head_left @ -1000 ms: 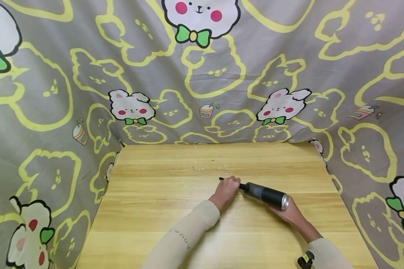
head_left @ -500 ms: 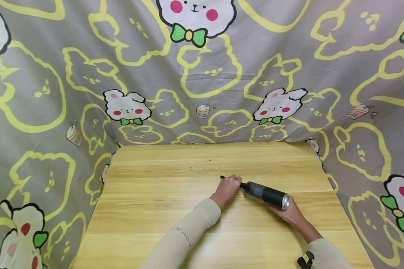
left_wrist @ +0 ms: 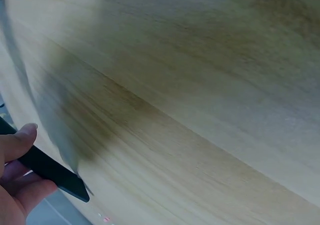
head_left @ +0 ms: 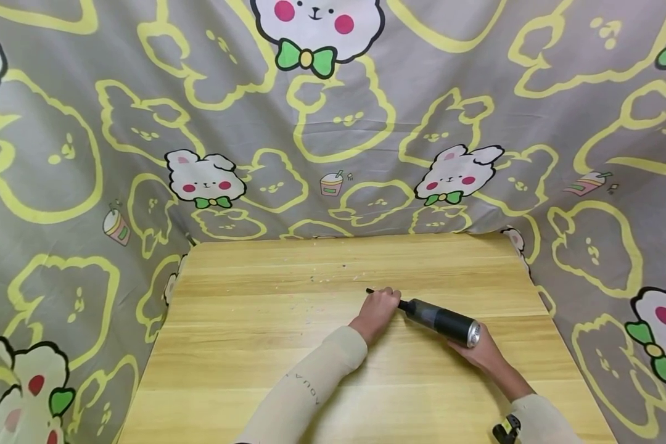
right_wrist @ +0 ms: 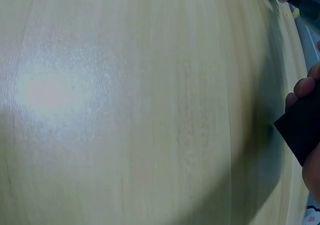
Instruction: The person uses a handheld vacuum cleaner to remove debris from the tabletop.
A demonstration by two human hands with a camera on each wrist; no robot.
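Note:
A small black handheld vacuum (head_left: 441,320) with a silver end cap lies low over the wooden table (head_left: 244,345), its thin black nozzle (head_left: 370,291) pointing left. My left hand (head_left: 378,311) grips the nozzle near the body; in the left wrist view the fingers (left_wrist: 17,144) curl round the flat black nozzle (left_wrist: 52,172). My right hand (head_left: 477,353) holds the vacuum's rear end from below; the right wrist view shows fingers (right_wrist: 302,87) round the black body (right_wrist: 300,132). Small crumbs (head_left: 324,277) are scattered on the table beyond the nozzle tip.
A grey cloth (head_left: 333,123) printed with yellow outlines and white rabbits hangs behind and beside the table. A black clip-like device (head_left: 505,428) sits on my right sleeve. More fine specks (head_left: 309,319) lie left of my left hand.
The vacuum and both hands have shifted slightly to the right and a little farther back. The camera view has drifted leftward. Grips are unchanged.

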